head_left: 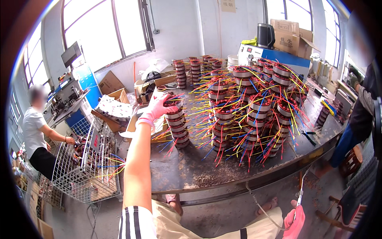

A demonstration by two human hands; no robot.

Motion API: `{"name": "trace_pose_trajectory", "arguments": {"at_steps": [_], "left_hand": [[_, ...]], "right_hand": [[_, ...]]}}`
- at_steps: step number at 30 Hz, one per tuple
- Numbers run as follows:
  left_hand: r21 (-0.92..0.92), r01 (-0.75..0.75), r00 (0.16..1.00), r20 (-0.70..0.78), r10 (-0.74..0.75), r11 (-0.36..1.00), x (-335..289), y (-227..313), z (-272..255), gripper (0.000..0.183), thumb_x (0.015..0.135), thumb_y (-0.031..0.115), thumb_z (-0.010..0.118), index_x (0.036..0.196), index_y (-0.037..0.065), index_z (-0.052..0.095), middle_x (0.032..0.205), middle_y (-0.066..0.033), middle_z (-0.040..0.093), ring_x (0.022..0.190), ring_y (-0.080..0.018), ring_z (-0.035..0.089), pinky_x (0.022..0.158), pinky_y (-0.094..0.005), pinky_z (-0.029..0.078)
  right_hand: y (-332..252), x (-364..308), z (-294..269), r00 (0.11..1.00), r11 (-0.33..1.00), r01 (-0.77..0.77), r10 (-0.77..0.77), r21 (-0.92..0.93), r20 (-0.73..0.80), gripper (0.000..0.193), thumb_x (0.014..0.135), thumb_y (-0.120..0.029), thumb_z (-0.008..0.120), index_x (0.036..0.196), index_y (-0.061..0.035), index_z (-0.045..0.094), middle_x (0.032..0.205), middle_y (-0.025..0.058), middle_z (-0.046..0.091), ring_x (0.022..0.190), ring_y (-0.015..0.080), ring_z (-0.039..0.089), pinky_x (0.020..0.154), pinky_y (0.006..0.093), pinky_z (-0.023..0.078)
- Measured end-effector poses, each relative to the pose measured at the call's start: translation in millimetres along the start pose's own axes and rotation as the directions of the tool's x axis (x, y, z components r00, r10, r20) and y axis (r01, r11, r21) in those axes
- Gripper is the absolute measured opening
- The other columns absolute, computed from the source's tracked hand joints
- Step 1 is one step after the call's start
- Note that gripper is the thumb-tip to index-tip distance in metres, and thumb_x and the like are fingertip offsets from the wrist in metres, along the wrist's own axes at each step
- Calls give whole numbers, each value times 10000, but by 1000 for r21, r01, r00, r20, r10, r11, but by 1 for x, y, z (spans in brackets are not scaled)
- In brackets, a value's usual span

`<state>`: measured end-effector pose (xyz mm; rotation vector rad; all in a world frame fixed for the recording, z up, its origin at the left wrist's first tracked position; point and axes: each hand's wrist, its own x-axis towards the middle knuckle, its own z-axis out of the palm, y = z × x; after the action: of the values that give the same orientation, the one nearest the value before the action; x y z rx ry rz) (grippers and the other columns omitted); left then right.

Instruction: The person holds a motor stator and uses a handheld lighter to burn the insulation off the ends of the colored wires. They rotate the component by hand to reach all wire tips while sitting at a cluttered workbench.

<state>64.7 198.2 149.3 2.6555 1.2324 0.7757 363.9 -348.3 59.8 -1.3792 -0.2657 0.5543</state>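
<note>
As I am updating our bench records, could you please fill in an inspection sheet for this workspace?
Surface: dark tabletop, scuffed and speckled toward the near edge.
Job's things: stacks of wound rings; one stack stands apart at left.
Clutter: dark hand tool at right; open carton beyond the table's left.
Hands: left hand has its fingers on the separate stack's top, grip unclear; right hand holds a slim tool.
Cables: coloured leads splay from the stacks; a cord hangs beside the right hand.
Surroundings: a person reaches into a wire basket.

You see dark characters on the far beige sign [228, 6] and print on the brown cardboard box [285, 43], far right.
</note>
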Motion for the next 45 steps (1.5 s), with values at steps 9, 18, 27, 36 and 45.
{"name": "trace_pose_trajectory", "arguments": {"at_steps": [9,18,27,36,45], "left_hand": [[-15,51,998,34,-51,999,5,-21,6,839,748,476,777,1402,64,451,1307,-173,572,1193,-260,556,1003,-342,423],[4,42,996,77,-42,999,4,-15,1,871,783,540,703,1431,42,402,1439,-183,446,1334,-284,424,1106,-354,326],[76,-14,997,-70,20,997,-17,-3,-22,811,756,348,748,1417,26,407,1430,-192,443,1332,-299,420,1107,-368,330],[-590,15,838,-433,-332,807,-154,42,127,310,845,145,724,1100,-4,628,965,-99,665,862,-162,632,783,-277,520],[-720,332,446,-450,-774,610,-105,62,242,763,845,156,664,1477,47,249,1370,-217,426,1256,-328,447,1049,-407,377]], "right_hand": [[-5,-3,4,999,998,-35,35,56,-2,323,1006,-272,461,725,-120,410,542,-18,338,425,83,300,398,237,221],[5,3,-6,999,999,-7,5,53,35,345,1011,-290,455,711,-131,394,537,-18,320,426,84,290,405,245,215],[25,13,-15,999,996,18,-20,93,27,434,1022,-296,426,1180,94,530,488,-67,305,392,25,235,376,216,168],[23,21,-29,996,986,80,-85,147,32,447,1023,-280,437,1213,119,502,486,-70,274,394,19,215,383,208,156],[20,28,-31,994,980,90,-99,177,43,456,1029,-289,435,1219,121,492,478,-67,261,378,25,202,370,214,156]]}}
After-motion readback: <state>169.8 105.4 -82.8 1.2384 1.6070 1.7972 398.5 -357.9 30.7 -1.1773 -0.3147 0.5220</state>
